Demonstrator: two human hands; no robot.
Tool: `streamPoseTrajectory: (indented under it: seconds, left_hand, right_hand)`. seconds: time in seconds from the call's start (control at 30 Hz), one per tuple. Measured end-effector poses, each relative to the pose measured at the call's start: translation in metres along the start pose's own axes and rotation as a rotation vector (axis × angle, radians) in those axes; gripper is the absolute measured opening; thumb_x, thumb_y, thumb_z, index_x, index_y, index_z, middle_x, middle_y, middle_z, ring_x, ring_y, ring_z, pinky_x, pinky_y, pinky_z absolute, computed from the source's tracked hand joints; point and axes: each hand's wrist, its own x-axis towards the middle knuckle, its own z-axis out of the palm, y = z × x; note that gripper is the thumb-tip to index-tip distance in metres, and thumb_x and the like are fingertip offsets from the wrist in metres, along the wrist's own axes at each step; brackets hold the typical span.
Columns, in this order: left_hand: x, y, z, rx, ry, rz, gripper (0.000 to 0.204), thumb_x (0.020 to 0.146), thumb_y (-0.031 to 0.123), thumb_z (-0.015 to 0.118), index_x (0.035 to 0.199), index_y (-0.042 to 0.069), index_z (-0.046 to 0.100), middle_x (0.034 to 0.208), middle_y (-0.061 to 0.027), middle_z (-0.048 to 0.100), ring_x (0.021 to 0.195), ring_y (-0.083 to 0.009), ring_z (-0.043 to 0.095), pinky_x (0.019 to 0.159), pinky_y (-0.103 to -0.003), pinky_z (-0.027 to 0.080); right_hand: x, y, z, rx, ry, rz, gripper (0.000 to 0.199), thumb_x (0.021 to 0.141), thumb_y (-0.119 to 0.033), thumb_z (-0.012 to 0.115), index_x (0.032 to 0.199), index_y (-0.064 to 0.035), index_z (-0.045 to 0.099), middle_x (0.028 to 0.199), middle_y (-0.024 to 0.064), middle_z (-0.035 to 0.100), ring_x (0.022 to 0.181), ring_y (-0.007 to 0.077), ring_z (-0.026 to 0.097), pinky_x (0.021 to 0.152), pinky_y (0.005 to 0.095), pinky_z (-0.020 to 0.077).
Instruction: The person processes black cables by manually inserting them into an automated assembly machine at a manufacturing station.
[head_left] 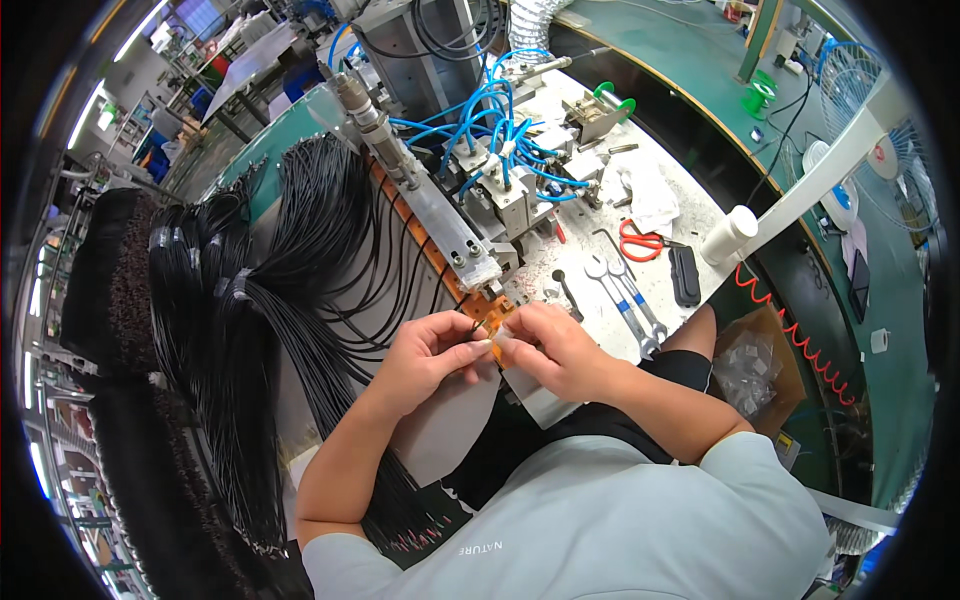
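Observation:
My left hand [425, 358] is closed in a pinch, with a short bit of thin black cable [477, 326] showing at its fingertips. Close against it, my right hand [553, 352] is also closed, thumb and fingers pressed together; what lies between them is too small to make out. Both hands meet over the near end of an orange rail [428, 248] that runs along a metal machine bar [430, 205]. Black cables reach across from a large bundle [318, 200] on the left to the rail.
Blue air hoses [490, 115] crowd the machine behind. On the white bench lie red-handled scissors [640, 240], two wrenches [622, 300] and a black case [684, 276]. A cardboard box [790, 375] with clear bags stands at right, near a coiled red hose [800, 345].

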Motion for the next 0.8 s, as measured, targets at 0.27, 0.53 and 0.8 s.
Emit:
streamPoseTrajectory:
  seconds: [0.27, 0.53, 0.8]
  left_hand:
    - [-0.005, 0.001, 0.011, 0.462, 0.179, 0.276, 0.017, 0.09, 0.006, 0.067, 0.106, -0.001, 0.069, 0.09, -0.006, 0.07, 0.075, -0.0099, 0.064, 0.066, -0.024, 0.051]
    - [0.006, -0.014, 0.006, 1.061, 0.241, 0.547, 0.021, 0.081, 0.008, 0.071, 0.102, 0.004, 0.072, 0.083, -0.0088, 0.068, 0.071, -0.023, 0.064, 0.064, -0.033, 0.051]
    - [0.009, -0.022, -0.001, 1.277, 0.278, 0.571, 0.019, 0.077, 0.011, 0.069, 0.096, 0.011, 0.072, 0.076, -0.0058, 0.065, 0.071, -0.0249, 0.062, 0.065, -0.037, 0.05]
  right_hand:
    - [0.009, 0.018, 0.003, -0.094, 0.093, 0.095, 0.012, 0.094, -0.014, 0.062, 0.091, -0.0036, 0.057, 0.071, 0.0037, 0.058, 0.066, 0.0168, 0.052, 0.062, 0.0314, 0.0419]
    - [0.004, 0.059, 0.016, 0.465, 0.12, 0.583, 0.02, 0.096, -0.021, 0.064, 0.087, -0.0051, 0.056, 0.069, -0.0039, 0.052, 0.059, 0.002, 0.043, 0.051, 0.02, 0.0332]
    - [0.012, 0.062, 0.01, 0.598, 0.004, 0.714, 0.02, 0.098, -0.021, 0.06, 0.088, -0.005, 0.055, 0.069, -0.004, 0.05, 0.059, 0.0037, 0.043, 0.052, 0.0214, 0.0345]
